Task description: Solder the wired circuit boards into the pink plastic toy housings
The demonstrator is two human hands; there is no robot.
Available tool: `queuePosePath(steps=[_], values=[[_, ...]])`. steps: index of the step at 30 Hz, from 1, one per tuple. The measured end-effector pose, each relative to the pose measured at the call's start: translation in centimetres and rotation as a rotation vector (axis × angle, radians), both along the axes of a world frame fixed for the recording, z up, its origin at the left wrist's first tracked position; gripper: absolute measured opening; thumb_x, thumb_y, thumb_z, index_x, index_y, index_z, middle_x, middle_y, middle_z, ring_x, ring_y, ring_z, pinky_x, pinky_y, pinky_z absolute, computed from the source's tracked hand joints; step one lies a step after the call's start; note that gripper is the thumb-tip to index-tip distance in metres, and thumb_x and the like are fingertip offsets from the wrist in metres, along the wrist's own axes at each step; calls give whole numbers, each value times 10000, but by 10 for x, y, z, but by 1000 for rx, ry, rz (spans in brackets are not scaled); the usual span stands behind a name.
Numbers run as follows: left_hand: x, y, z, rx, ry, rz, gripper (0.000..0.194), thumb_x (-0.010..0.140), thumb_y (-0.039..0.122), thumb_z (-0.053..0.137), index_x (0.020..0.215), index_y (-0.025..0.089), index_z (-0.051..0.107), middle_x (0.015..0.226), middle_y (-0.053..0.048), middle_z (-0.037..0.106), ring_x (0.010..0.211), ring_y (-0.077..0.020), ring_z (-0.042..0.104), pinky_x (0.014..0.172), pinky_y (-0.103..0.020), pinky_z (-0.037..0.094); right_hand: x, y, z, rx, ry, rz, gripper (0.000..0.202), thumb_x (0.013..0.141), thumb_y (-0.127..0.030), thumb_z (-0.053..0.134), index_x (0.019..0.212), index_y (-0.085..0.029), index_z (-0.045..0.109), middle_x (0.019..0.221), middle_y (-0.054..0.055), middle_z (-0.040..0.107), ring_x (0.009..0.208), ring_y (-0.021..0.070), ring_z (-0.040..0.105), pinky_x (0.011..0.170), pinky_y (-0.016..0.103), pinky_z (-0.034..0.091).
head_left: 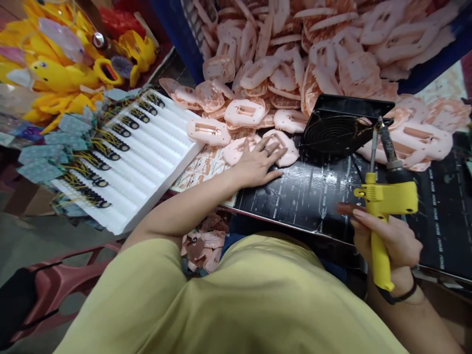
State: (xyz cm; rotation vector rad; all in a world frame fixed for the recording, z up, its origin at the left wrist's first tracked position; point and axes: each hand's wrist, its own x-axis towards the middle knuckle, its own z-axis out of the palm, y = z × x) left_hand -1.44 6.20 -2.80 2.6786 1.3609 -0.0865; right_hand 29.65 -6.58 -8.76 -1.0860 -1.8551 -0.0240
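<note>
My left hand (258,164) lies with its fingers spread on a pink plastic shell (285,153) at the edge of the pile. Nothing is gripped in it. At the right, my right hand (391,241) is wrapped round the handle of a yellow soldering gun (391,197), whose metal tip points up and away from me. Just beyond the gun sits a black fan (332,128) on the black table mat (306,196). More pink shells (245,113) lie loose beyond my left hand.
A blue crate (435,69) heaped with pink shells stands at the back. On the left, a white foam tray (147,167) holds wired black parts, with yellow toy parts (66,73) behind it. A red stool (62,285) stands at the lower left.
</note>
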Motion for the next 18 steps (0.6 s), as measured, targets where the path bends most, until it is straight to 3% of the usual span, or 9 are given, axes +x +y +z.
queuePosePath(steps=[3,5,8,11,14,16,18], values=[[-11,-42,10,-40,10,-77,613,997,512,533,1527,209,477,1575,-168,470,1511,-424,310,1179,-751,182,-9,5,11,118,-32,8,391,785,-39,774,1074,-299,726,589,-86,629,415,85,498,424,227,383],[-16,-69,14,-55,-11,-179,603,999,515,528,1526,225,483,1578,-169,466,1505,-419,327,1178,-733,214,-21,9,15,115,-45,71,396,793,1,739,1093,-253,696,799,-30,754,563,110,656,535,203,505],[-23,-89,21,-20,-51,-273,595,999,479,538,1541,243,467,1635,-187,364,1518,-402,323,1192,-687,239,-44,13,20,39,-80,199,352,791,-80,792,1085,-217,656,1051,68,770,824,172,746,714,251,604],[-43,-84,27,62,-35,-151,674,946,457,627,1552,219,454,1666,-216,278,1539,-430,271,1211,-666,229,-64,13,24,-57,-85,351,394,800,-251,835,1120,-215,608,1075,89,748,971,212,732,873,351,621],[-75,-69,27,18,45,-45,751,909,487,668,1555,175,445,1628,-249,342,1488,-469,349,1168,-676,316,-78,13,27,-135,-141,463,389,870,-391,763,1152,-201,574,1066,103,735,1068,246,701,1045,506,551],[-94,-60,26,-44,68,-54,685,950,466,612,1546,165,457,1599,-240,400,1436,-437,442,1127,-616,417,-85,15,28,-158,-213,477,321,932,-399,686,1151,-196,570,989,74,732,983,215,705,1072,513,526],[-106,-52,27,-55,63,-94,578,1000,425,527,1521,177,493,1576,-217,445,1372,-385,534,1080,-539,494,-91,18,30,-130,-249,446,170,983,-303,615,1114,-201,579,858,16,705,856,161,692,1054,440,535]])
